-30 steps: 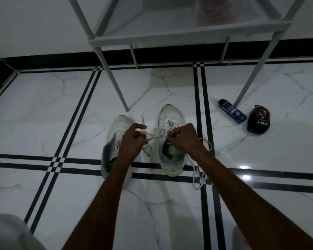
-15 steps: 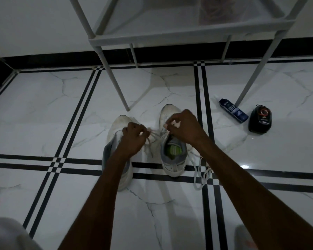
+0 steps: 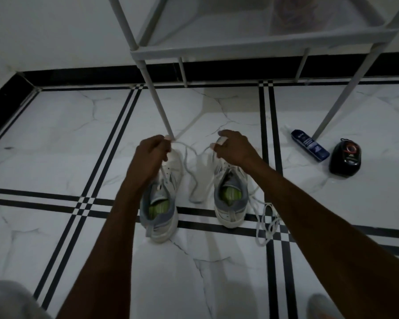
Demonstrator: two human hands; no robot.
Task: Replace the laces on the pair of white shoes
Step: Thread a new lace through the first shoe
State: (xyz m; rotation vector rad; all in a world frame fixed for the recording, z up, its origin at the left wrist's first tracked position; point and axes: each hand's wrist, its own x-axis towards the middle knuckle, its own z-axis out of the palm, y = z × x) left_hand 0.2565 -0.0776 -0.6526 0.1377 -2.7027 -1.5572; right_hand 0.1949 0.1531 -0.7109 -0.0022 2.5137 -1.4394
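Item: pair of white shoes, grey at the collar, green insoles showing. The left shoe (image 3: 159,210) and the right shoe (image 3: 231,196) stood side by side on the floor (image 3: 55,146), heels toward the person, a narrow gap between them.

Item: white lace (image 3: 189,155). It ran slack between the two hands above the toes of the shoes, and a loop hung down to the floor in the gap between the shoes. A free end rose away from the left fingers toward the wall.

Item: left hand (image 3: 149,161). Fingers curled, pinching the lace at the fingertips, held above the front of the left shoe.

Item: right hand (image 3: 234,147). Fingers curled around the other part of the lace, above the toe of the right shoe.

Item: second white lace (image 3: 266,223). It lay in loose coils on the floor just beside the right shoe's heel.

Item: floor. White marbled tile, glossy, crossed by paired black stripes, with a black skirting band below a pale wall.

Item: grey metal rack (image 3: 251,46). It stood against the wall beyond the shoes, one leg coming down near the left hand.

Item: dark blue tube (image 3: 309,145) and a black rounded device (image 3: 344,157), lying near each other on the floor, right of the shoes.
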